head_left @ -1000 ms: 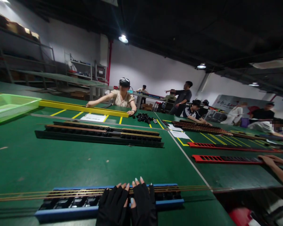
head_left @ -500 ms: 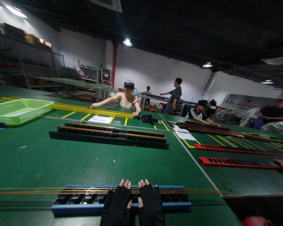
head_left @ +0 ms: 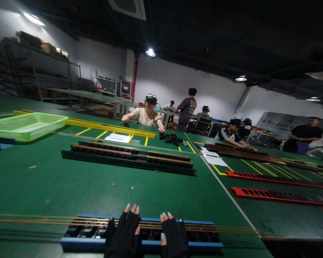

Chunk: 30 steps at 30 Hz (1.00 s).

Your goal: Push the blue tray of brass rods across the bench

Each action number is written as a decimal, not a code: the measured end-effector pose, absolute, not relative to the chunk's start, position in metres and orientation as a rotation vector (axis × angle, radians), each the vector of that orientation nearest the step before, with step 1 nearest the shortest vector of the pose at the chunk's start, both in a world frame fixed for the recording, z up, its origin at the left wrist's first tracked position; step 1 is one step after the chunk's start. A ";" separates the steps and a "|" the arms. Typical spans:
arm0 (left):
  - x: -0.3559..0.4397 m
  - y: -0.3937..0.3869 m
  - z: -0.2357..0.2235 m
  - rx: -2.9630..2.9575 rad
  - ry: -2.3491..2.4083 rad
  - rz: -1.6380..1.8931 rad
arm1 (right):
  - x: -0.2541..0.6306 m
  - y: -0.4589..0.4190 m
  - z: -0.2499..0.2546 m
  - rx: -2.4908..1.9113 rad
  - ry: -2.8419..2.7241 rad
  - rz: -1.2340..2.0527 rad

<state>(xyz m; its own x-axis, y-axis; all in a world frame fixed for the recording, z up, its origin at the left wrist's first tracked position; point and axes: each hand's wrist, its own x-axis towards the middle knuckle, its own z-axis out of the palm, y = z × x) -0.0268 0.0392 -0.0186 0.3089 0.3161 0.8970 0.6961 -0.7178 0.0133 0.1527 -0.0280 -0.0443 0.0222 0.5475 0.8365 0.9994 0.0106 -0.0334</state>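
Both hands, in black fingerless gloves, lie flat on the blue tray (head_left: 97, 244) at the near edge of the green table (head_left: 70, 186). The left hand (head_left: 122, 234) has its fingers straight and close together, tips pointing far, laid over the thin rods (head_left: 43, 219) that run across the tray top. The right hand (head_left: 173, 236) sits just beside it, fingers likewise extended and together, pressing down on the same rods. Neither hand is closed around anything; both rest palm down.

The tray is long and narrow, with dark parts sitting in a row of pockets between its blue walls. It looks like rigid moulded plastic: stiff, probably light, and likely to slide easily on the smooth table. Its length suggests holding it at two points spread along the blue walls, not at one end, to keep it from tipping.

The rods are very thin, brassy and far longer than the tray, overhanging well to the left and right. They will likely flex and sag if lifted at one spot, and roll if released, so flat pressure or a two-handed pinch well apart suits them.

Farther off lie a black tray (head_left: 129, 159), a green basket (head_left: 24, 125) at far left, and red trays (head_left: 271, 195) to the right. Other people work at the far side.
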 end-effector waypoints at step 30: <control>-0.076 0.053 -0.014 -2.133 -1.197 -1.164 | 0.144 -0.043 -0.027 -1.574 -1.598 -0.717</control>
<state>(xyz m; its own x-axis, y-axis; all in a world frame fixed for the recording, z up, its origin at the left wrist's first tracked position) -0.0760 0.0533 -0.0143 0.2748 0.4839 0.8309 0.8440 -0.5353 0.0326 0.1443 -0.0430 -0.0274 0.0559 0.5582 0.8278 0.9894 0.0800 -0.1208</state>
